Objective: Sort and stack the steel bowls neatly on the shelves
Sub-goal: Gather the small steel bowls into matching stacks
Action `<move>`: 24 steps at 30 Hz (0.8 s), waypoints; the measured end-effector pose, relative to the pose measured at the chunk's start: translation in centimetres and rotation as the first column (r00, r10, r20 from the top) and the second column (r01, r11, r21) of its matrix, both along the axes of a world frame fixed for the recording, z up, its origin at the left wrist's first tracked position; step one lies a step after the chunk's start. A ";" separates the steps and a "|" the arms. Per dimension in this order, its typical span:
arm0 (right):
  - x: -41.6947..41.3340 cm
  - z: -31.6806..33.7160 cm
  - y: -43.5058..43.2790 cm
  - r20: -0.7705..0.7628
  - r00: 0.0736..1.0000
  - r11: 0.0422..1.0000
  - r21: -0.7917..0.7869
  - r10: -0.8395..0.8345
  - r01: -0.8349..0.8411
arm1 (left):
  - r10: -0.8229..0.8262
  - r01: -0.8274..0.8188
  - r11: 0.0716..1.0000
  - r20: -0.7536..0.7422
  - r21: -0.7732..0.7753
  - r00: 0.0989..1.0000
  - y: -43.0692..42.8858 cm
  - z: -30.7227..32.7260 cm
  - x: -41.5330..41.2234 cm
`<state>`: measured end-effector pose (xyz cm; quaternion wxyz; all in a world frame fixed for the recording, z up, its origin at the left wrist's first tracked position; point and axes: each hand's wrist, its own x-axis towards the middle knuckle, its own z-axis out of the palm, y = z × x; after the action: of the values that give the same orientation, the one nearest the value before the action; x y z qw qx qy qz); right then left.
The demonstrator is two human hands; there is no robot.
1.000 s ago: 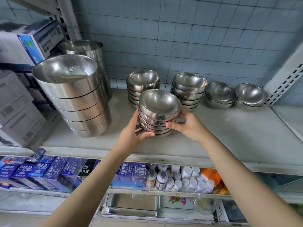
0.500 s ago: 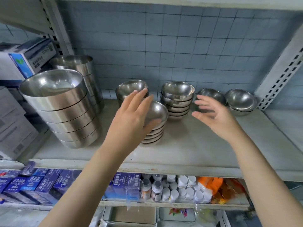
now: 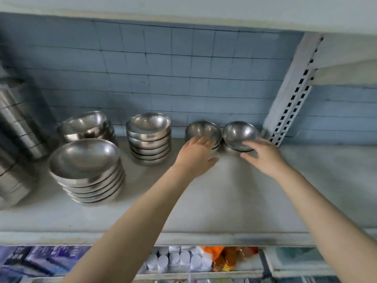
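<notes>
Looking mostly sorted, bowl stacks are sitting neat on the shelf. Left hand is resting flat-fingered on one small bowl, right hand is pinching the end bowl.

Small shop or stockroom, white metal shelving with a slotted upright, steel bowls kept in many like stacks, blue tiled wall behind, lower shelf packed with white-capped bottles, purple-blue boxes, orange packets
</notes>
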<state>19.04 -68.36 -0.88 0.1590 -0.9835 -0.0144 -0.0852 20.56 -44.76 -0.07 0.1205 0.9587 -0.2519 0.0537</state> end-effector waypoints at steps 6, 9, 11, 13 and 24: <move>2.4 -1.5 -1.7 -0.021 0.987 0.961 -0.226 0.159 -0.160 | 0.159 -0.153 0.983 -0.055 0.105 0.986 -1.5 -3.1 1.8; 2.4 -2.1 -1.9 0.091 0.979 0.972 -0.166 0.184 -0.167 | 0.143 -0.144 0.990 0.022 0.011 0.989 -1.2 -3.8 1.1; 1.3 -2.2 -1.9 0.149 0.968 0.979 -0.081 0.200 -0.189 | 0.100 -0.068 0.986 0.206 -0.154 0.973 -0.9 -4.5 0.0; -1.0 -2.2 -1.9 0.164 0.964 0.975 0.035 0.210 -0.218 | 0.079 0.036 0.948 0.343 -0.317 0.936 -0.5 -5.3 -1.7; -10.0 -2.7 0.9 0.165 0.887 0.833 0.305 0.432 -0.462 | -0.202 -0.112 0.731 -0.370 -0.673 0.907 0.9 -8.3 -6.9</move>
<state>9.06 -67.45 -3.53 0.3387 -0.9062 -0.2364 -0.0908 13.68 -43.88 -8.35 0.5154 0.8290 -0.2063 -0.0678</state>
